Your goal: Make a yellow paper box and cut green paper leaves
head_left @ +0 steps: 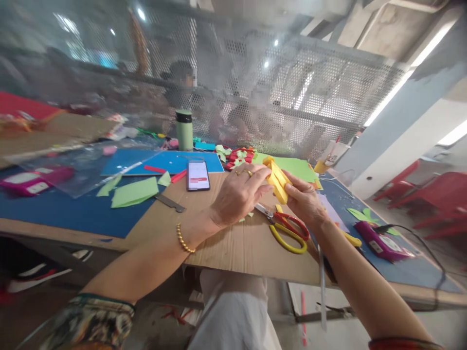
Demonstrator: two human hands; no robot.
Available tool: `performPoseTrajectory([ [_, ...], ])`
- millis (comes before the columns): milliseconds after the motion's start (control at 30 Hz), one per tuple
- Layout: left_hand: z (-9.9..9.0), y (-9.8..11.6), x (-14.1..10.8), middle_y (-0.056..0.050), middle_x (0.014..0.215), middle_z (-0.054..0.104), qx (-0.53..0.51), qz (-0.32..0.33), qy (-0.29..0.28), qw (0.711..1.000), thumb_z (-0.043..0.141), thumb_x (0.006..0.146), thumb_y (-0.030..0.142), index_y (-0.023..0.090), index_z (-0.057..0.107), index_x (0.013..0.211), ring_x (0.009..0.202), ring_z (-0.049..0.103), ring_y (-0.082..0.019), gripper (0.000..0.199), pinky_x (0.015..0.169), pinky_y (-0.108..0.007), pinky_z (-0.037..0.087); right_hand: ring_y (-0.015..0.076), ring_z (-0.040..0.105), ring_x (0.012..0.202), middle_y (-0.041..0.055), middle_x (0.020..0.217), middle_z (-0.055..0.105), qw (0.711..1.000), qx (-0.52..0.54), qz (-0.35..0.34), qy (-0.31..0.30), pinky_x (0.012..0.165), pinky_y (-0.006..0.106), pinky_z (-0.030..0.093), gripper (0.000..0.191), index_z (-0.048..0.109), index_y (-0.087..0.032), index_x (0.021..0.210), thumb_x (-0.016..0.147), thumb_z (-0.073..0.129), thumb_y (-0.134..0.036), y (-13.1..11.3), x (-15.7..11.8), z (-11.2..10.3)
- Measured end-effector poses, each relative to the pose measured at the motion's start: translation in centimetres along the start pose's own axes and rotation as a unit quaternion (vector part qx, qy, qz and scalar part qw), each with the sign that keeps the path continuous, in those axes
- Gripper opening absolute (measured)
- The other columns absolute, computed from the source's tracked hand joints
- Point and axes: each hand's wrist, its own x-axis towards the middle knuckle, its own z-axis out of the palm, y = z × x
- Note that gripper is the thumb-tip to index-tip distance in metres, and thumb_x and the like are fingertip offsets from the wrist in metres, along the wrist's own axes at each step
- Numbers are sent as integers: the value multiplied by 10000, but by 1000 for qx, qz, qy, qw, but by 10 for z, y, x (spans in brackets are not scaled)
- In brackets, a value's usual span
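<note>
A folded yellow strip [278, 183], paper or felt-like, is held up over the cardboard mat [226, 248]. My right hand [305, 197] pinches its right side, thumb on the near face. From the left, my left hand [241, 192] has curled fingers on the strip's upper left edge; its fingertips are partly hidden. Just below the hands lie scissors [288, 238] with red and yellow handles, blades toward the left. Small green scraps [250, 214] are scattered near the blades. A flat metal blade [170, 202] rests left of my left hand.
A phone [198, 175] lies beyond my left wrist, with light-green sheets [134, 192] to its left. Behind stand a green flask [184, 130] and red-and-green cut pieces [239, 158]. Purple devices [381, 240] sit at both table ends, the right one with a black cable. Perforated metal mesh [292, 87] rises behind.
</note>
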Motion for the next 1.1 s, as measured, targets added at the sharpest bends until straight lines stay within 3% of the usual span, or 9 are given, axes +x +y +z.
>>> performPoseTrajectory([
  [200,11,-15,-10,-154,1259,765,-18,-11,-28,999,588,1108,205,129,644,1412,1180,726,-255,318,1036,-463,640,303,797,1248,58,1235,879,1000,19,-3,8,1146,515,620,474,915,-361,1122,681,1064,-453,7,7,0],
  [300,16,-20,-11,-141,1268,752,-43,-13,4,999,594,1110,226,158,670,1371,1171,707,-246,280,1032,-458,635,267,814,1180,33,1206,886,1000,25,-4,18,1143,487,625,472,919,-370,1073,637,1085,-442,6,10,1],
  [400,12,-22,-9,-133,1278,721,-68,-65,26,995,627,1107,311,196,668,1339,1193,695,-242,262,1028,-441,635,247,810,1172,25,1237,879,999,21,-8,27,1145,469,621,456,918,-378,1077,654,1078,-429,6,12,-1],
  [533,1,-22,-5,-139,1303,692,-93,-133,5,987,652,1091,359,224,642,1376,1183,689,-247,316,1002,-437,643,278,791,1242,43,1283,866,999,13,-26,16,1135,501,625,453,912,-371,1118,695,1055,-443,5,12,-5],
  [733,5,-24,-8,-161,1337,705,-101,-56,-33,993,619,1106,406,194,645,1420,1278,678,-280,380,1130,-507,594,252,802,1207,25,1285,867,1000,24,-20,2,1181,487,592,436,914,-385,1103,695,1062,-427,2,9,2],
  [833,8,-26,-9,-155,1306,734,-102,-55,-38,993,578,1127,434,183,658,1380,1283,691,-275,365,1127,-505,593,242,810,1164,20,1248,876,999,27,-18,-7,1161,479,604,418,916,-391,1084,695,1062,-434,0,8,5],
  [1000,5,-26,-6,-153,1305,721,-175,-139,-3,975,585,1114,507,195,601,1461,1038,713,-204,466,908,-383,631,236,809,1113,11,1172,885,999,28,-31,-6,1113,487,626,401,917,-408,1049,679,1070,-432,-2,9,2],
  [1100,6,-25,-6,-145,1254,728,-231,-201,-19,952,564,1110,552,202,603,1443,954,701,-183,484,851,-347,624,249,794,1098,26,1143,883,999,12,-32,8,1103,499,621,436,922,-377,1045,647,1075,-467,-2,9,2],
])
